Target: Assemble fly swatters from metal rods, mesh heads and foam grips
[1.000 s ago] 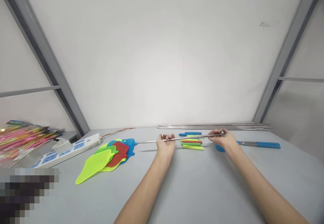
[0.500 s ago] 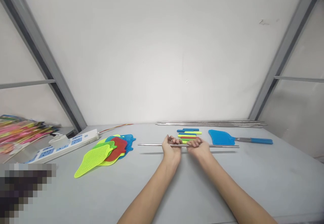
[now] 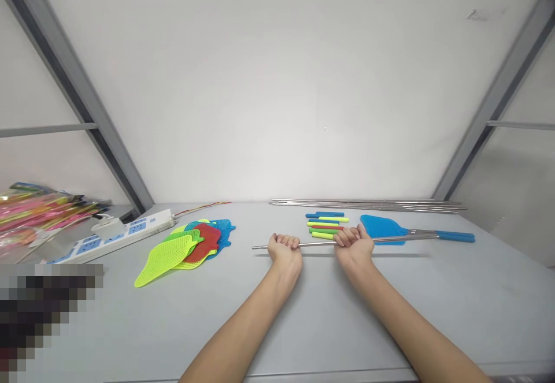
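Mesh swatter heads (image 3: 169,260) lie left of my left hand (image 3: 285,251), which grips a thin metal rod (image 3: 318,244) near its left end. My hands are farther apart than half a second ago. The rod's long axis runs crosswise, through my clenched right hand (image 3: 354,245), its longer end pointing rightward beyond it.

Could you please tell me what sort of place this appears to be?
It looks like a workbench, perhaps in a workshop: mesh fly-swatter heads, short coloured tubes and thin metal rods lie in separate groups on its grey top.
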A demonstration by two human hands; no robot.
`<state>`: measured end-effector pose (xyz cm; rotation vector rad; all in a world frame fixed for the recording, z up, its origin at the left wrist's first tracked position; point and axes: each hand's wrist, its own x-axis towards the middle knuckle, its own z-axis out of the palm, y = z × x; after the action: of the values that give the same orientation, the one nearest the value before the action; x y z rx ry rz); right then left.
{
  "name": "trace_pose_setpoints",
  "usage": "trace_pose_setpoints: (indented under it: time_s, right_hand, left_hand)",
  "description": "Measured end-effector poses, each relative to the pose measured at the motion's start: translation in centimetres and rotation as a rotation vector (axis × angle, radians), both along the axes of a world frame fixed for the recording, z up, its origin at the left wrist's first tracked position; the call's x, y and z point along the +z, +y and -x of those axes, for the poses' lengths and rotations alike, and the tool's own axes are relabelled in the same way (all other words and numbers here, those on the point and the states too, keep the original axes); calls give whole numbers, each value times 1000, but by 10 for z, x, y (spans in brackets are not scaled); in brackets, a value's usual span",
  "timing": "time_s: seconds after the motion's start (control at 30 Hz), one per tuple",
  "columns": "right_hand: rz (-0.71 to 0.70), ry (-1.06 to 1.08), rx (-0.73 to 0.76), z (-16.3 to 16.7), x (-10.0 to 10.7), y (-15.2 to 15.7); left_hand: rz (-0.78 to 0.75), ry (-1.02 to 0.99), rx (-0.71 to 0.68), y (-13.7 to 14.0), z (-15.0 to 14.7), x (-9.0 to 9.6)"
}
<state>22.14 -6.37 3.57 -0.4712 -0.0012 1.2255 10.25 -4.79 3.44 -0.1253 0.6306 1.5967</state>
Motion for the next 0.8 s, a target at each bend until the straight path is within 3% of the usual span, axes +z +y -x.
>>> trace_pose_setpoints:
  time_s: [0.2,0.53,0.8]
  right_hand:
    - [-95,-55,-48,9,-3,-10]
    - [26,-59,-39,11,-25,-7]
    - [57,-64,-45,12,-30,-7]
  left_hand:
    - [115,23,40,-1,-2,-4]
    - [132,133,93,-6,-6,-1]
    - [123,174,94,-7,-10,-8]
